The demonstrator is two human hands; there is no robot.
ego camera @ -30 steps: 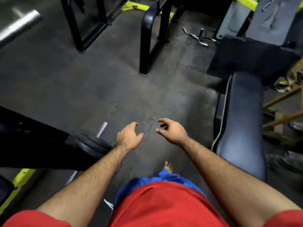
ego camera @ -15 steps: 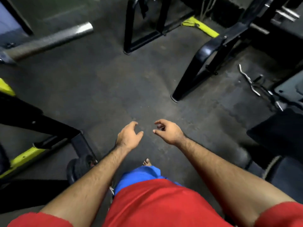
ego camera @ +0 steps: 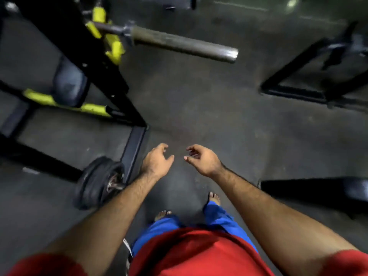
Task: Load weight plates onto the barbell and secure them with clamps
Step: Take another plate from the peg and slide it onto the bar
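Fingers (ego camera: 165,147) of left hand (ego camera: 156,163) loosely curled, thumb out to the side, nothing held. Fingers (ego camera: 192,150) of right hand (ego camera: 203,160) likewise loosely bent, nothing held. Both hands raised in front of the body, close together but apart, above dark floor (ego camera: 199,108).

Barbell (ego camera: 183,44) resting on black and yellow rack (ego camera: 105,62) at upper left; bare sleeve jutting right, unloaded, no clamp seen on it. Well apart from both hands.

Stack of black weight plates (ego camera: 95,184) at lower left, mounted on a short bar end near the rack's base rail, just beside the left forearm in the view; contact cannot be told.

Bench pad (ego camera: 68,84) inside the rack frame. Second black frame (ego camera: 310,76) at upper right. Bare feet (ego camera: 214,198) on the floor below the hands; blue trousers and red shirt at bottom edge. Picture blurred, fine detail unreadable.
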